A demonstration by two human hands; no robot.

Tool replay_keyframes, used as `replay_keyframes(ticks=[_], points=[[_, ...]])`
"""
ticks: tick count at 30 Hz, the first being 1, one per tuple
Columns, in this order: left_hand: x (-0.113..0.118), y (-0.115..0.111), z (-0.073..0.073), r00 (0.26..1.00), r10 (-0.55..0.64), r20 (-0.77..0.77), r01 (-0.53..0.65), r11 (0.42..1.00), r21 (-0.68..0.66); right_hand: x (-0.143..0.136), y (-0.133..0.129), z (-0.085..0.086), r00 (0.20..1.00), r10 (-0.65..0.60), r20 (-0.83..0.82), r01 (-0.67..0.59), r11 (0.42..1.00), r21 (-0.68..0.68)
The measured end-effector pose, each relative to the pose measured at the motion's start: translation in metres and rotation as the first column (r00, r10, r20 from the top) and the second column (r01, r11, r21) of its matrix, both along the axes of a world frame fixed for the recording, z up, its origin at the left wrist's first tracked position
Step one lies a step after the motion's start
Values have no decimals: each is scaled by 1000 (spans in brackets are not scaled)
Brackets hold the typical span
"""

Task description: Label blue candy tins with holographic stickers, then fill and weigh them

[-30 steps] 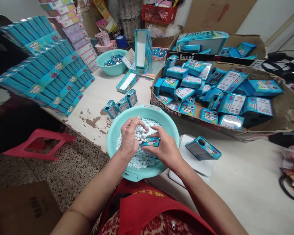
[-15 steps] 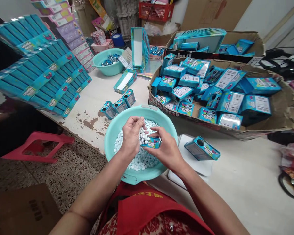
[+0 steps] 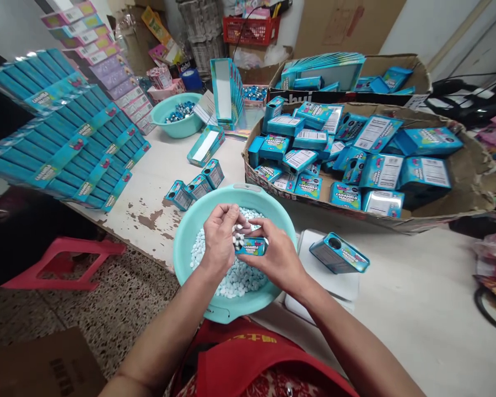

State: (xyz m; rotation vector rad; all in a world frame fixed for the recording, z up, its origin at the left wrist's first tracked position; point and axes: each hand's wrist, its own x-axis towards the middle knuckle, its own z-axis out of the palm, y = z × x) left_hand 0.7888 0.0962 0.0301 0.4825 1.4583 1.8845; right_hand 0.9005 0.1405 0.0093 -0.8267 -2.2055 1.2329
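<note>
Over a turquoise basin point(image 3: 183, 255) of small white candies point(image 3: 240, 281), both my hands work close together. My right hand point(image 3: 281, 258) is closed round a small blue candy box point(image 3: 252, 246) lying on its side, its end towards my left hand. Cupped and curled, my left hand point(image 3: 219, 237) holds a few white candies point(image 3: 238, 239) against the end of that box. The box's opening is hidden by the candies and fingers. To the right, another blue box point(image 3: 339, 253) with a round hole in its top rests on a white scale point(image 3: 320, 275).
Three blue boxes point(image 3: 198, 186) stand behind the basin. A large carton point(image 3: 432, 220) full of blue boxes is at the right back. Stacked display trays point(image 3: 78, 143) rise at the left. A second basin point(image 3: 177, 128) holds shiny wrapped pieces. A red stool point(image 3: 62, 264) stands on the floor.
Fewer candies show in my left hand than before, and its fingers sit nearer the box end. The box stays in my right hand. The whole view has shifted slightly.
</note>
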Motion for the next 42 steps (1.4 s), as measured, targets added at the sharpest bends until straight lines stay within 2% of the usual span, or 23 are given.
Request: replay_keyframes(ticks=[6,11,14,16,17,18,20,23,24,25,27,28,29,31,33,37,39,42], points=[[4,0,3,999,-40,-20,40,999,-5,-1,-1,-1,998,-46,-32,46,999,-22],[-5,0,9,992,-87,96,84,996,33,3,-1,-6,997,-47,-66,45,999,-27],[-27,-3,6,971,14,237,-28,998,53,8,-1,-7,993,-69,-91,65,997,-42],[-41,-7,-4,932,112,345,-100,994,-52,11,-2,-8,991,-89,-96,85,995,-45],[-46,-10,-12,912,128,390,-83,988,-130,12,-2,-7,991,-94,-101,89,995,-46],[-50,-13,-20,898,110,426,-22,978,-206,12,-2,-7,990,-94,-109,90,995,-49],[-53,-20,-37,898,-4,439,148,944,-294,16,-3,-4,985,-98,-140,89,994,-65],[-53,-31,-54,942,-247,225,322,855,-407,31,-6,8,971,-143,-194,126,987,-96],[-53,-33,-56,920,-370,126,385,800,-460,38,-7,14,964,-170,-204,151,983,-106],[-53,-33,-56,858,-512,41,456,722,-520,47,-8,20,956,-201,-212,179,977,-116],[-56,-27,-52,654,-754,-68,552,536,-638,66,-9,31,937,-272,-217,248,959,-135],[-57,-21,-47,559,-823,-101,562,465,-684,76,-10,36,929,-304,-212,281,951,-133],[-57,-12,-41,489,-863,-129,553,421,-719,86,-11,39,921,-329,-209,310,943,-120],[-53,10,-25,396,-900,-180,532,385,-754,108,-12,42,906,-369,-208,364,929,-67],[-40,35,-6,287,-927,-241,551,366,-750,132,-15,39,885,-420,-200,425,905,-18],[13,82,26,-30,-909,-415,572,325,-753,174,-25,24,804,-589,-85,590,807,-14],[43,99,32,-201,-855,-479,541,311,-781,190,-31,17,741,-671,-22,670,742,-34],[74,116,28,-415,-744,-524,484,307,-819,208,-40,8,645,-762,51,763,639,-94]])
